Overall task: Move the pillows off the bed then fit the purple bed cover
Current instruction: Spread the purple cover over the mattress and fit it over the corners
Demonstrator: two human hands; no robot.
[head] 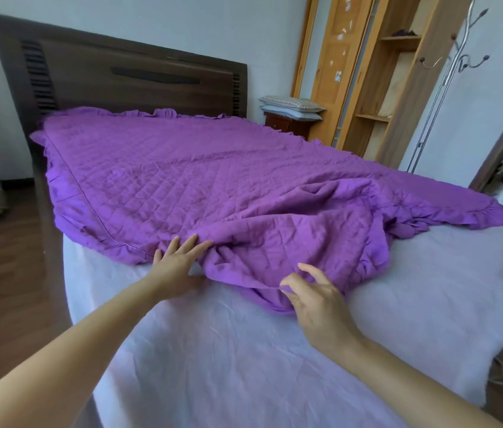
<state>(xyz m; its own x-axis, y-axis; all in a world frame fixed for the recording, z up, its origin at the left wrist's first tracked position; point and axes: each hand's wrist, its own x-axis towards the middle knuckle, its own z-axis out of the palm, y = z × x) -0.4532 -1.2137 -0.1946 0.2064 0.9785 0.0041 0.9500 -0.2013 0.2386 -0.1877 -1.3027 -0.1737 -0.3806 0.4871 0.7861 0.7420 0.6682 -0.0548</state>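
Over bed point(244, 350), bunched purple cover point(182, 168)

Both my bare forearms reach forward and draw toward each other, my left hand point(179, 267) lying palm down with fingers straight and spread, my right hand point(318, 304) arched beside it, back up, fingers bent, thumb and forefinger near each other, though whether they pinch I cannot tell.
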